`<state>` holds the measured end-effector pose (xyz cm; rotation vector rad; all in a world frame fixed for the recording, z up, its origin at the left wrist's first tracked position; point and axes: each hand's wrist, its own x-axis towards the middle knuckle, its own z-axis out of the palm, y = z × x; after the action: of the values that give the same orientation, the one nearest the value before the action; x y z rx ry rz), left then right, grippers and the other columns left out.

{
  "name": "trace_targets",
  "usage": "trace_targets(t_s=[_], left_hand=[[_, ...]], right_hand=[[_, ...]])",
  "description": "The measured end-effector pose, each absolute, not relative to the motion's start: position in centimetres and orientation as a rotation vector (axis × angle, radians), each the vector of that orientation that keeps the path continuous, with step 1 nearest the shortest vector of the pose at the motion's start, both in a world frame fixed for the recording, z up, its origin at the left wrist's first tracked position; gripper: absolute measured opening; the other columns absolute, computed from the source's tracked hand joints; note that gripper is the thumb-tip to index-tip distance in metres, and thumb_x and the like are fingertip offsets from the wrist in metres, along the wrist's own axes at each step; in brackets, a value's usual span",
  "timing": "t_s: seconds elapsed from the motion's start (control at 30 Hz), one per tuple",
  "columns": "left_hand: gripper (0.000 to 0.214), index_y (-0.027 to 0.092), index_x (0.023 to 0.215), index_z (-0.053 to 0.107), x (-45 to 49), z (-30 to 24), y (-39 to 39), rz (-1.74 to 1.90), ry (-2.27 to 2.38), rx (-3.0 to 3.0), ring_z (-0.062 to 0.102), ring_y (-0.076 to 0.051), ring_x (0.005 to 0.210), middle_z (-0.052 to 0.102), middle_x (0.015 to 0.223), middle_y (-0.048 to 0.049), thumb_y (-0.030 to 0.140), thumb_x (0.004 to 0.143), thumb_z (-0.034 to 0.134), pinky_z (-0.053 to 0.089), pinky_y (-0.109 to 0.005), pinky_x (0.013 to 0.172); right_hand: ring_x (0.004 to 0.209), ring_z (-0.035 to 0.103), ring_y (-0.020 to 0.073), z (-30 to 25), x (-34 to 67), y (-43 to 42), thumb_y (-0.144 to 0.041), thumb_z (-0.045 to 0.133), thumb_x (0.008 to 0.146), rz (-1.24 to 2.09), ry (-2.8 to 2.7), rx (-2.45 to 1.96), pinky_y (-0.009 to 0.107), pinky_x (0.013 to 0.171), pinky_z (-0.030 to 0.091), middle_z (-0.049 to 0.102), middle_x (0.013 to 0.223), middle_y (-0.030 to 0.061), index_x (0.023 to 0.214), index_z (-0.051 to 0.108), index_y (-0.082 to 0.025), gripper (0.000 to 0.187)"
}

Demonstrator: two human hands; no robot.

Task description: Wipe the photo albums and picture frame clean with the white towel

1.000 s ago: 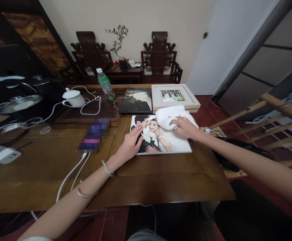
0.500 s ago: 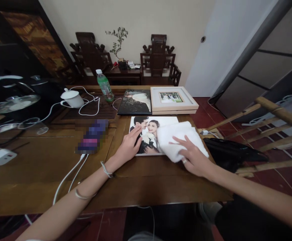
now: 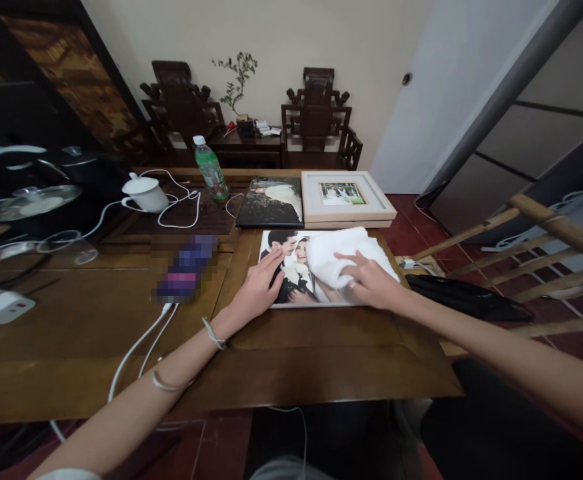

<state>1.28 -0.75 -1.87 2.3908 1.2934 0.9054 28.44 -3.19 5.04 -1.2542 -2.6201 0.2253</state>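
A large glossy wedding photo print (image 3: 291,267) lies flat on the brown wooden table (image 3: 311,360). My left hand (image 3: 256,290) rests flat on the print's left edge, fingers spread. My right hand (image 3: 371,280) presses a folded white cloth (image 3: 336,257) onto the right half of the print, fingers laid over the cloth. The cloth covers the print's right side.
Behind the print lie a dark photo album (image 3: 271,200) and a light framed picture (image 3: 344,197). A green bottle (image 3: 210,170), a white teapot (image 3: 144,193), white cables (image 3: 136,353) and a blurred object (image 3: 186,267) sit to the left. A wooden chair rail (image 3: 546,220) stands right.
My right hand slid the white cloth down to the print's near right corner, then back up and left over the photo. My left hand stayed on the left edge.
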Motion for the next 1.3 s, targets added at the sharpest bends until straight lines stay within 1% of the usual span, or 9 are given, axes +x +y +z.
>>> trace_targets(t_s=[0.17,0.3,0.43,0.67,0.77,0.9,1.07,1.17,1.3], left_hand=[[0.042,0.016,0.136,0.046,1.2,-1.9,-0.7,0.896,1.296,2.387,0.034,-0.025,0.138,0.042,0.146,-0.0129,0.022,0.094,0.041,0.032,-0.05,0.111],[0.043,0.016,0.136,0.045,1.2,-1.7,-0.8,0.886,1.296,2.389,0.035,-0.025,0.138,0.042,0.146,-0.0136,0.023,0.094,0.042,0.032,-0.05,0.111],[0.043,0.015,0.137,0.043,1.2,-1.7,-0.9,0.877,1.308,2.388,0.034,-0.025,0.138,0.041,0.147,-0.0145,0.023,0.094,0.041,0.032,-0.05,0.111],[0.043,0.015,0.136,0.044,1.4,-1.5,-1.1,0.864,1.334,2.38,0.033,-0.025,0.139,0.04,0.147,-0.0146,0.022,0.094,0.041,0.033,-0.05,0.11],[0.043,0.015,0.136,0.044,1.5,-1.4,-1.1,0.842,1.348,2.377,0.033,-0.025,0.139,0.04,0.148,-0.0145,0.022,0.094,0.041,0.032,-0.051,0.11],[0.043,0.015,0.136,0.044,1.5,-1.4,-1.0,0.839,1.344,2.384,0.034,-0.026,0.138,0.042,0.146,-0.015,0.023,0.094,0.041,0.032,-0.051,0.11],[0.042,0.016,0.135,0.045,1.3,-1.7,-0.8,0.857,1.316,2.395,0.034,-0.025,0.138,0.044,0.145,-0.0144,0.024,0.094,0.041,0.033,-0.05,0.11],[0.042,0.017,0.135,0.045,1.3,-1.8,-0.7,0.896,1.297,2.392,0.036,-0.025,0.137,0.045,0.144,-0.0143,0.023,0.094,0.042,0.033,-0.05,0.11],[0.042,0.016,0.135,0.045,1.3,-1.8,-0.8,0.9,1.3,2.38,0.037,-0.025,0.137,0.044,0.144,-0.0148,0.024,0.094,0.042,0.033,-0.05,0.11]], right_hand=[[0.12,0.053,0.0313,4.7,27.8,1.6,-0.006,0.042,0.068,0.182,-2.591,-1.246,0.056,0.103,0.034,0.059,0.129,0.0132,0.1,0.068,-0.015,0.042],[0.128,0.045,0.0318,3.8,27.4,1.8,-0.005,0.042,0.068,0.124,-2.516,-1.333,0.059,0.108,0.024,0.056,0.133,0.0154,0.099,0.068,-0.013,0.041],[0.134,0.037,0.032,3.3,27.3,-1.4,-0.006,0.045,0.068,0.146,-2.502,-1.345,0.062,0.109,0.02,0.049,0.138,0.0193,0.093,0.068,-0.013,0.035],[0.138,0.028,0.0346,3.3,27.6,-11.4,-0.003,0.044,0.057,0.26,-2.618,-1.113,0.07,0.107,0.018,0.052,0.137,0.0135,0.08,0.066,-0.016,0.035],[0.136,0.032,0.0346,3.8,27.5,-13.2,-0.003,0.044,0.053,0.307,-2.656,-1.089,0.068,0.107,0.019,0.054,0.135,0.0129,0.075,0.065,-0.017,0.033],[0.129,0.043,0.0339,4.8,26.9,-11.2,-0.006,0.044,0.064,0.335,-2.637,-1.169,0.066,0.104,0.027,0.059,0.128,0.0164,0.081,0.067,-0.016,0.03],[0.112,0.058,0.0296,5.7,25.4,-4.6,-0.008,0.041,0.07,0.256,-2.611,-1.284,0.054,0.101,0.036,0.069,0.109,0.0138,0.093,0.069,-0.016,0.037],[0.085,0.065,0.0252,6.1,24.4,-0.6,-0.009,0.042,0.069,0.28,-2.574,-1.353,0.039,0.083,0.046,0.073,0.092,0.0106,0.092,0.071,-0.015,0.037],[0.084,0.064,0.0221,6.5,23.4,2.8,-0.009,0.041,0.071,0.318,-2.499,-1.363,0.029,0.075,0.045,0.073,0.097,0.0082,0.097,0.072,-0.016,0.041]])
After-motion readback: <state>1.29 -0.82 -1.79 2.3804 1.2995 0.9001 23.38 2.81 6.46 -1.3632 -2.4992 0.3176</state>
